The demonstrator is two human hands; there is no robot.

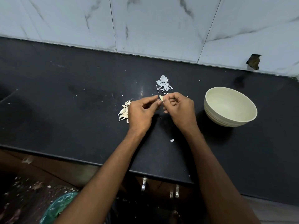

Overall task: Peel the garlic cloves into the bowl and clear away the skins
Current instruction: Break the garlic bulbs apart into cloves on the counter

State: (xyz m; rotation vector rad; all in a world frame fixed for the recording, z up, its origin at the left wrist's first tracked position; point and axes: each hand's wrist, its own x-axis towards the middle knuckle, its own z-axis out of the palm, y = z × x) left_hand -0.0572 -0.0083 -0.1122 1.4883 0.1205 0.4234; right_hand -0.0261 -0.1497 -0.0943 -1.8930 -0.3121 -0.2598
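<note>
At the far left, below the counter edge, a green plastic bag [59, 206] shows beside a floor littered with pale scraps. On the black counter [64, 110], a small heap of unpeeled garlic cloves [123, 111] lies just left of the left hand [140, 112], its near side partly hidden behind the knuckles. The left hand hovers above the counter with its fingers curled and its thumb and forefinger stretched to the right, their tips meeting the single garlic clove [161, 98] held between the two hands. That clove sits right at the fingertips, raised off the counter, not in either palm. The right hand [179, 109] pinches the clove from the other side between thumb and forefinger, its other fingers curled under. Just behind the hands, toward the wall, lies a loose pile of thin white skins [163, 83], close to the clove but apart from it. One stray piece of skin [172, 140] rests on the counter between the forearms. Well to the right of the right hand stands a pale bowl [213, 113], tilted slightly toward the camera; no cloves show inside it. Behind everything runs a marbled tile wall [161, 26].
</note>
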